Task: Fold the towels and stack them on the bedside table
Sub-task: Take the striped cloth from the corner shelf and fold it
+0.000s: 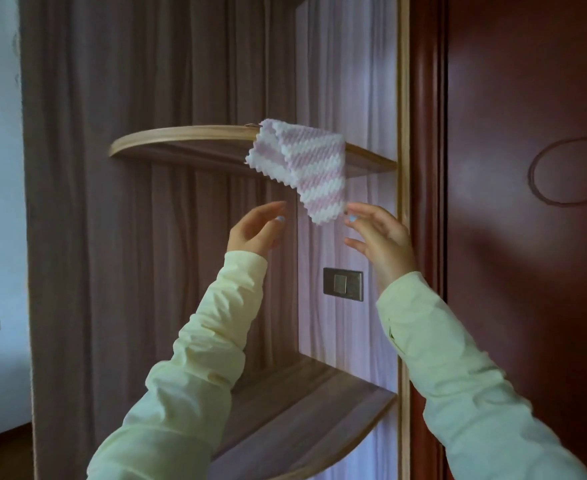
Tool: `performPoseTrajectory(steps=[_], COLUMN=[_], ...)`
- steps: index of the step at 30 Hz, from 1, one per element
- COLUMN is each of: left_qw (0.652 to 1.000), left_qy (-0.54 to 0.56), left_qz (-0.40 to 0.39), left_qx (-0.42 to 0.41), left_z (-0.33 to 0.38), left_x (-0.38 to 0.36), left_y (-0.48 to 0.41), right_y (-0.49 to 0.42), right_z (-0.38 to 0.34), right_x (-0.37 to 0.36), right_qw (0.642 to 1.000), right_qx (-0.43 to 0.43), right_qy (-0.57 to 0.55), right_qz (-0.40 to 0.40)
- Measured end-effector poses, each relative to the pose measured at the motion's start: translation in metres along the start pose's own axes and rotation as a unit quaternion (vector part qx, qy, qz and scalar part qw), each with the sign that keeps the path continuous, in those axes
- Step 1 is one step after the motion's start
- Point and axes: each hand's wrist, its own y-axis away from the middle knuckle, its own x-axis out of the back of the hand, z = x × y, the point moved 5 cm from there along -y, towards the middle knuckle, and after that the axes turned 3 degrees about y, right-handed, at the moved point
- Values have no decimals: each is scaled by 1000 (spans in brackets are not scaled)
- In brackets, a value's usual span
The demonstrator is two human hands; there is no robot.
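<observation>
overhead, a pink-and-white striped towel [302,164] hangs half off the front edge of the upper shelf [181,136], its lower corner pointing down. the left grip [254,230] is raised just below and left of it, fingers loose and spread, holding nothing. the right grip [378,237] is likewise slack and empty, its fingertips [352,218] right at the towel's low corner; whether they touch it cannot be told. a wall switch [343,284] sits lower down, between the two wrists.
</observation>
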Motion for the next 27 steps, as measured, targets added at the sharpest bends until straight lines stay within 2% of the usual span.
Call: performPoseTrajectory(steps=[7, 12, 17, 22, 27], left_qw=[999, 1000, 999, 999, 997], left_qy=[-17, 28, 30, 31, 36], left_qz=[37, 4, 4, 28, 50], left_qx=[22, 13, 27, 34, 46], left_z=[-6, -7, -8, -14, -23], left_x=[-6, -18, -20, -18, -19], left_y=[-26, -30, -31, -21, 16], right_y=[-30, -34, -30, -9, 33], right_z=[9, 13, 17, 33, 49], right_x=[-9, -14, -8, 0, 4], right_qw=[999, 999, 999, 999, 992], right_qx=[-17, -3, 17, -24, -78], right_qy=[42, 52, 34, 38, 49], right_qz=[4, 5, 21, -14, -89])
